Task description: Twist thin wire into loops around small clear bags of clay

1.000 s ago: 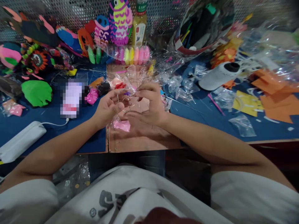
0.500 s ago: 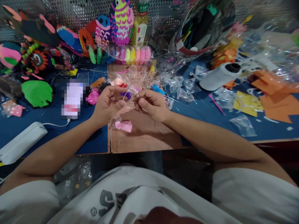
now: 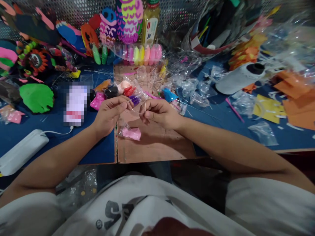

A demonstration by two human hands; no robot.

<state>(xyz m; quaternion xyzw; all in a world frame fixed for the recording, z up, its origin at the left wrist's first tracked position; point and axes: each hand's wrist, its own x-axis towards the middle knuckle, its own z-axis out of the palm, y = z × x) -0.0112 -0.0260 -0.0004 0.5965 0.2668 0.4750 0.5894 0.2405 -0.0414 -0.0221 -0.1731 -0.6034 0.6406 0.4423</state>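
Note:
Between my two hands, above the wooden board (image 3: pixel 157 144), runs a thin pale wire (image 3: pixel 135 110). My left hand (image 3: pixel 110 113) pinches one end of it between thumb and forefinger. On the other side my right hand (image 3: pixel 158 113) is closed on the wire, thumb against the curled fingers. Below them a pink clay piece (image 3: pixel 132 133) in clear wrap lies on the board. Behind the hands are red clay (image 3: pixel 129 91), purple clay (image 3: pixel 135 100) and blue clay (image 3: pixel 169 94). Pink clay (image 3: pixel 97 100) in wrap is left of my left hand.
At left are a phone (image 3: pixel 76 103), a white power bank (image 3: pixel 24 152) and a flat green shape (image 3: pixel 36 97). Clay figures and a bottle (image 3: pixel 150 28) stand at the back. A white cylinder (image 3: pixel 240 77), plastic scraps and orange sheets (image 3: pixel 299 108) lie at right.
My hands have drawn slightly apart, the left moving left and down, and the wire now shows stretched between them. The whole view has shifted a little.

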